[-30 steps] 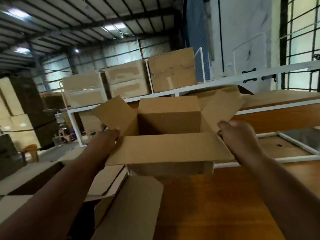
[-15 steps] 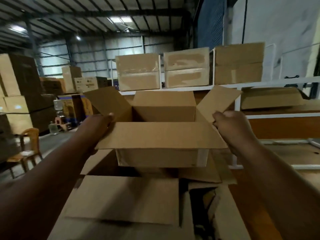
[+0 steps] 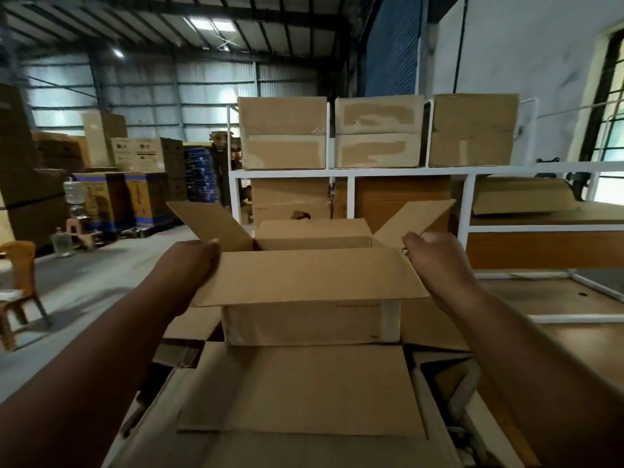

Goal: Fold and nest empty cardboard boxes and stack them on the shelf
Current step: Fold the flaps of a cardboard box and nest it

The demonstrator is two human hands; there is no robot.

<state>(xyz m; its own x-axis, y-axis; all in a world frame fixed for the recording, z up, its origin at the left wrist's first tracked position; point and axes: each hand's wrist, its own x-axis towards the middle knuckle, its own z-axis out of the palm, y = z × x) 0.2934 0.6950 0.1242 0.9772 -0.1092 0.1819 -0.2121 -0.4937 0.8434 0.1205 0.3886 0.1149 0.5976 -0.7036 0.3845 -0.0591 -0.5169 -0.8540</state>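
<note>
An empty cardboard box [image 3: 310,327] with all its flaps spread open is held up in front of me. My left hand [image 3: 192,261] grips its left edge at the base of the left flap. My right hand [image 3: 435,258] grips the right edge where the right flap rises. The near flap [image 3: 309,278] folds out toward me. Directly below lies a larger open box [image 3: 300,390] with its own flaps out. Behind stands the white metal shelf [image 3: 351,172], carrying three closed boxes [image 3: 378,131] on its top level.
A flattened box [image 3: 520,197] lies on the shelf's wooden board at right. More boxes [image 3: 290,201] sit under the top level. Stacked cartons [image 3: 138,153], a water jug [image 3: 72,194] and an orange chair [image 3: 17,265] stand on the concrete floor at left.
My view has swung left and the held box has come over the larger open box; the shelf with its three closed boxes now stands straight ahead. Both hands keep their grips.
</note>
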